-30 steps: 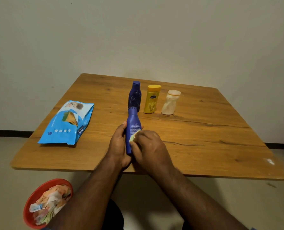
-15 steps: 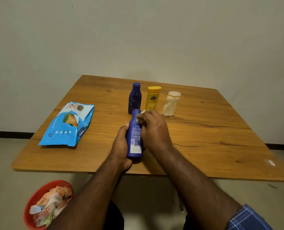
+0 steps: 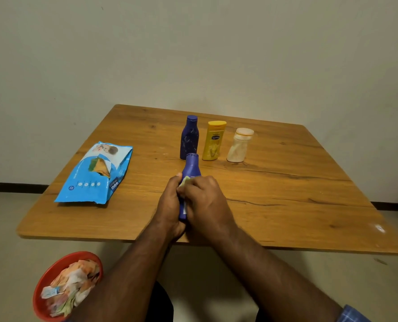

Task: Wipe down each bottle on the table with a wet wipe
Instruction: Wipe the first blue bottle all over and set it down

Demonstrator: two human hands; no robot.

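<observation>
My left hand (image 3: 169, 205) grips a blue bottle (image 3: 191, 167) near the front edge of the wooden table (image 3: 286, 194), cap pointing away from me. My right hand (image 3: 207, 203) holds a pale wet wipe (image 3: 184, 181) against the bottle's middle and covers most of its body. Behind it stand three upright bottles in a row: a dark blue bottle (image 3: 189, 137), a yellow bottle (image 3: 214, 140) and a cream bottle with a pale cap (image 3: 239, 145).
A blue pack of wet wipes (image 3: 98, 173) lies on the table's left side. On the floor at the lower left a red bowl (image 3: 53, 275) holds several crumpled wipes. A plain wall rises behind the table.
My right hand with the wipe has slid back from the bottle's neck down to its middle, after having moved up to the neck. My left hand keeps its hold.
</observation>
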